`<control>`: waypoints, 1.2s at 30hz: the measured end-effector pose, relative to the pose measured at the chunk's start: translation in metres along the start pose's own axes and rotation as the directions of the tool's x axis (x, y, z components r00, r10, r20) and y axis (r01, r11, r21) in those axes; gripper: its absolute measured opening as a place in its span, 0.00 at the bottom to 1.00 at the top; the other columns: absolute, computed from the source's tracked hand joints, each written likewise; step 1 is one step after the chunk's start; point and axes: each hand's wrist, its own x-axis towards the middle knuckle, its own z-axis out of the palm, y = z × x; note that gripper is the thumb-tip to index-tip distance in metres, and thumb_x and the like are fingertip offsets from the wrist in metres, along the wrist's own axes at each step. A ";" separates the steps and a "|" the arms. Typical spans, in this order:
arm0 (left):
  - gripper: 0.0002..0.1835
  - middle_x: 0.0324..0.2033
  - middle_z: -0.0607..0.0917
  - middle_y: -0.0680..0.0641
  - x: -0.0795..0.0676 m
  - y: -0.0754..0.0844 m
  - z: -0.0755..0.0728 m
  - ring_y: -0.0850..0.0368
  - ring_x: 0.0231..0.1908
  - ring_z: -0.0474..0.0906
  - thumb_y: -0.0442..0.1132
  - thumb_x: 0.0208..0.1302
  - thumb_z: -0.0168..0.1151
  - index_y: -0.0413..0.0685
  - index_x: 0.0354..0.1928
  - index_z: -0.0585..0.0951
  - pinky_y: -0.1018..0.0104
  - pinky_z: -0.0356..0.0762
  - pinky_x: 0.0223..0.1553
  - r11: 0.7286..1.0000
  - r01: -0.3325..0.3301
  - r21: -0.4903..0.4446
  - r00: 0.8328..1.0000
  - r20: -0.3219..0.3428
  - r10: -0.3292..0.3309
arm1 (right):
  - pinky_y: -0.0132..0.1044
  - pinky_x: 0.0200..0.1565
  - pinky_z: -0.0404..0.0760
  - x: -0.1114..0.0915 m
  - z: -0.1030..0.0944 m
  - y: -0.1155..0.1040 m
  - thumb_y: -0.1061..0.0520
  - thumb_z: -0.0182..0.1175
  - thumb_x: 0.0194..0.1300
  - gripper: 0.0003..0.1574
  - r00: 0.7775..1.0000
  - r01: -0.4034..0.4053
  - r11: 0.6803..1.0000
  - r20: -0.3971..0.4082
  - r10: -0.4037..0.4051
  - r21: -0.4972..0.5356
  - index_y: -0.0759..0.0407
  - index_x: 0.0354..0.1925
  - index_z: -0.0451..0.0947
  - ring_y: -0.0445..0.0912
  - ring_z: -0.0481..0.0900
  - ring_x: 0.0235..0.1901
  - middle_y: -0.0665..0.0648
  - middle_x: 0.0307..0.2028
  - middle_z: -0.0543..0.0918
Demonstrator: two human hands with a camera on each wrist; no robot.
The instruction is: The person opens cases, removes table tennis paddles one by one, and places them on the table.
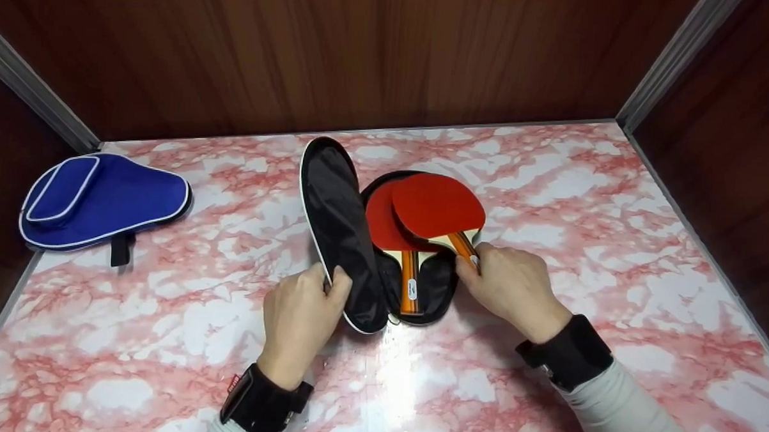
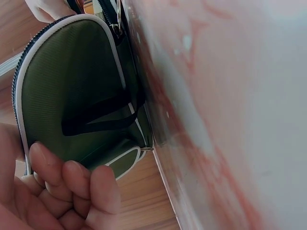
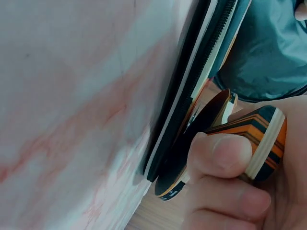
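A table tennis racket case [image 1: 334, 201] lies unzipped, its black-lined cover standing up on the left. My left hand [image 1: 301, 325] pinches the cover's edge near the front; the left wrist view shows the cover's dark green outside [image 2: 72, 76] with a black strap. In the case's lower half [image 1: 444, 288] rests one red table tennis racket [image 1: 379, 219], handle toward me. My right hand [image 1: 516, 288] grips the handle of a second red racket [image 1: 439, 205], tilted and overlapping the first. The striped butt of its handle [image 3: 266, 148] shows between fingers and palm in the right wrist view.
A blue racket case [image 1: 139, 194] with white piping and a pocket lies at the far left, its black strap [image 1: 120, 250] hanging toward the front. Dark wood panels [image 1: 377, 56] enclose the red-and-white marbled table [image 1: 613, 249] at the back and sides.
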 end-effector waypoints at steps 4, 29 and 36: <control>0.22 0.10 0.69 0.51 0.000 0.000 0.000 0.40 0.14 0.75 0.42 0.70 0.62 0.53 0.16 0.68 0.45 0.69 0.18 1.000 -0.004 0.002 1.000 -0.004 0.004 | 0.48 0.23 0.68 -0.002 -0.002 0.004 0.46 0.63 0.79 0.24 0.999 0.013 1.000 -0.030 -0.013 0.009 0.57 0.28 0.75 0.52 0.70 0.17 0.51 0.17 0.68; 0.22 0.11 0.68 0.54 -0.001 -0.001 0.001 0.45 0.13 0.72 0.42 0.70 0.63 0.54 0.16 0.68 0.48 0.68 0.18 1.000 0.010 -0.010 1.000 -0.002 -0.010 | 0.60 0.20 0.73 0.011 -0.029 0.119 0.45 0.54 0.81 0.27 0.990 -0.111 0.991 -0.092 0.104 -0.071 0.66 0.33 0.77 0.61 0.75 0.17 0.57 0.17 0.71; 0.22 0.11 0.68 0.53 0.000 0.000 0.002 0.43 0.13 0.73 0.42 0.70 0.63 0.54 0.16 0.69 0.47 0.69 0.18 1.000 0.009 -0.011 1.000 -0.007 -0.009 | 0.59 0.20 0.73 0.030 -0.033 0.142 0.42 0.50 0.82 0.33 0.987 -0.160 0.982 -0.047 0.156 -0.101 0.73 0.45 0.80 0.63 0.77 0.19 0.60 0.19 0.74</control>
